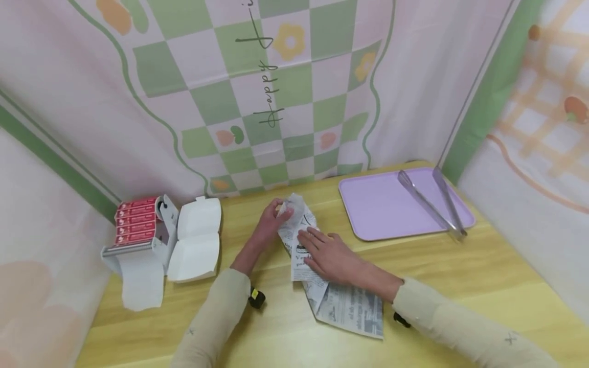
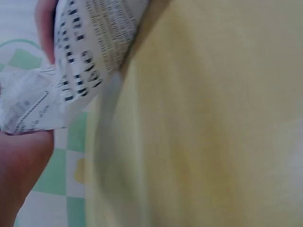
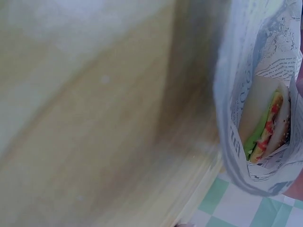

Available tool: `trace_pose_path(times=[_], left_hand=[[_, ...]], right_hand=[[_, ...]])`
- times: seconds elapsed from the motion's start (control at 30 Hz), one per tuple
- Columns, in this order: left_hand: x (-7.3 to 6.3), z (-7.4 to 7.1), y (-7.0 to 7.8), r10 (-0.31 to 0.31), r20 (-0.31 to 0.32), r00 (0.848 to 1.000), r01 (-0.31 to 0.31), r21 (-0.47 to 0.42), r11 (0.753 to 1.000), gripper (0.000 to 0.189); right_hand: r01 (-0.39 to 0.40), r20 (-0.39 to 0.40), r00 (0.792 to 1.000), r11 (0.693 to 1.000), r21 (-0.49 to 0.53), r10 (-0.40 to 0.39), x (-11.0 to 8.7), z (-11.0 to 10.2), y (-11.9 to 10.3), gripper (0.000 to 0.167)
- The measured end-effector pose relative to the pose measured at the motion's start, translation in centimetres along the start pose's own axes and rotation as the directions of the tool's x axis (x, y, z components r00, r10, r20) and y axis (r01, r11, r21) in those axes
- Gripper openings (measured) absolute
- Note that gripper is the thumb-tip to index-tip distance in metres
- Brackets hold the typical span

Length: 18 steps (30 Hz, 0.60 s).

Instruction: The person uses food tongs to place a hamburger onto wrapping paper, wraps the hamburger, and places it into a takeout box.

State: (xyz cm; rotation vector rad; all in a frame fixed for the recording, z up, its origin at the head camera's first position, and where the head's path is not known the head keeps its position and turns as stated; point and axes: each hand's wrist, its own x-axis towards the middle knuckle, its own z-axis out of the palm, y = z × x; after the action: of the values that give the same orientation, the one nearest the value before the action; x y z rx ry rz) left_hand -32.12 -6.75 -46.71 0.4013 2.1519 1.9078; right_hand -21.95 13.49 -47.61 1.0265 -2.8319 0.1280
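Note:
A sheet of newspaper-print wrapping paper [image 1: 352,312] is folded around a sandwich on the wooden table, its near end spread open. Inside the paper, the right wrist view shows the sandwich [image 3: 269,125] with pale bread, green leaf, a yellow layer and red sauce. My left hand [image 1: 269,226] grips the far end of the paper, thumb on top and fingers behind; in the left wrist view the thumb [image 2: 23,163] presses under a crumpled fold. My right hand [image 1: 332,256] lies over the middle of the wrap, fingers extended on the paper. The head view hides the sandwich.
On the right lies a lilac tray [image 1: 372,209] with metal tongs [image 1: 428,204] across it, their joined end past its near edge. At left stand an open white clamshell box [image 1: 195,253] and a dispenser [image 1: 167,220] with red printed packaging [image 1: 135,222] and a hanging white sheet [image 1: 142,281].

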Motion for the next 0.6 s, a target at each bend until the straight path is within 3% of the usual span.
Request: trace_pose_path(times=[0.1, 0.17, 0.3, 0.37, 0.4, 0.47, 0.6], left_hand=[[1.3, -0.8, 1.0, -0.06, 0.052, 0.997, 0.052, 0.137, 0.989, 0.035], [3.0, -1.2, 1.6, -0.128, 0.103, 0.986, 0.107, 0.183, 0.977, 0.04], [6.0, -2.1, 2.7, -0.299, 0.161, 0.94, 0.262, 0.216, 0.941, 0.038], [7.1, -2.4, 2.9, -0.344, 0.16, 0.925, 0.297, 0.262, 0.918, 0.035], [7.5, -2.5, 2.9, -0.349, 0.164, 0.923, 0.291, 0.297, 0.91, 0.034], [8.0, -2.7, 2.9, -0.308, 0.186, 0.933, 0.226, 0.363, 0.904, 0.032], [8.0, -2.6, 3.5, -0.117, 0.26, 0.958, -0.017, 0.462, 0.887, 0.028]], right_hand=[[0.005, -0.001, 1.0, 1.0, 0.013, -0.005, 0.0, -0.1, 0.0, 0.058], [0.005, 0.004, 1.0, 1.0, 0.014, -0.005, -0.1, -0.1, 0.1, 0.057], [0.018, 0.007, 1.0, 1.0, -0.012, -0.018, -0.1, 0.1, 0.2, 0.057], [0.027, 0.008, 1.0, 0.999, -0.029, -0.027, -0.2, 0.2, 0.1, 0.056], [0.029, 0.012, 1.0, 0.999, -0.035, -0.028, -0.3, 0.2, 0.0, 0.056], [0.027, 0.015, 1.0, 0.999, -0.036, -0.026, -0.3, 0.3, -0.1, 0.056], [0.009, 0.007, 1.0, 1.0, -0.029, -0.009, -0.5, 0.0, -0.1, 0.057]])
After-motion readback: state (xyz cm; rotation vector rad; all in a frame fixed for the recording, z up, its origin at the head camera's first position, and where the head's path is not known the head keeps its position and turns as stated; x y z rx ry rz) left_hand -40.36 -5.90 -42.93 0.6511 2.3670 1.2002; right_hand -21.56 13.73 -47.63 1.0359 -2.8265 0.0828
